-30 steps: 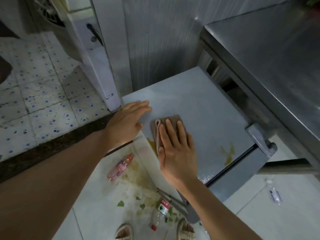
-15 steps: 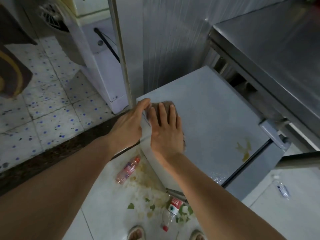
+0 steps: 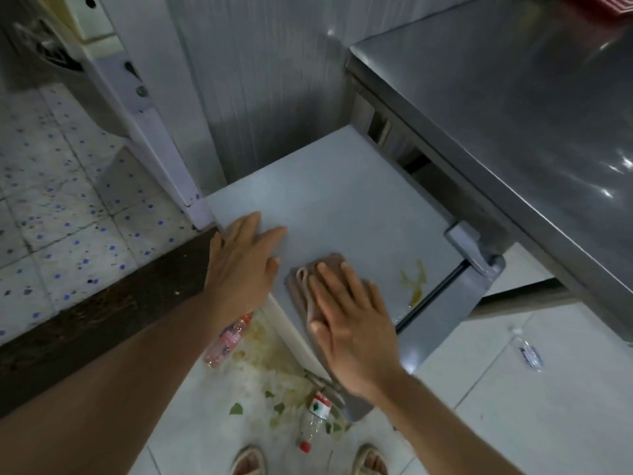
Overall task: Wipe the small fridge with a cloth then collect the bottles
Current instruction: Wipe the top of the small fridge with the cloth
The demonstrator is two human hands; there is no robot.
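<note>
1. The grey top of the small fridge [image 3: 342, 200] is seen from above, in the middle of the view.
2. A brown folded cloth [image 3: 308, 282] is laid on the fridge top, near its front edge.
3. The right hand [image 3: 352, 323] is pressed flat on the cloth, with the fingers spread and stretched out toward 11 o'clock. Nothing is gripped by it.
4. The left hand [image 3: 243, 265] is laid flat and open on the fridge top's left edge, at 9 o'clock from the cloth. It is kept apart from the cloth.
5. A yellow stain [image 3: 416, 282] is seen on the fridge top at 3 o'clock from the cloth, near the door hinge [image 3: 474, 252].
6. A pink-labelled bottle [image 3: 226, 341] is seen lying on the white floor [image 3: 548, 406], at 7 o'clock from the cloth.
7. A red-capped bottle [image 3: 313, 423] is seen lying on the floor at 6 o'clock from the cloth, among spilled scraps and green leaf bits [image 3: 274, 375].
8. A steel counter [image 3: 513, 114] is seen at 2 o'clock, higher than the fridge.
</note>
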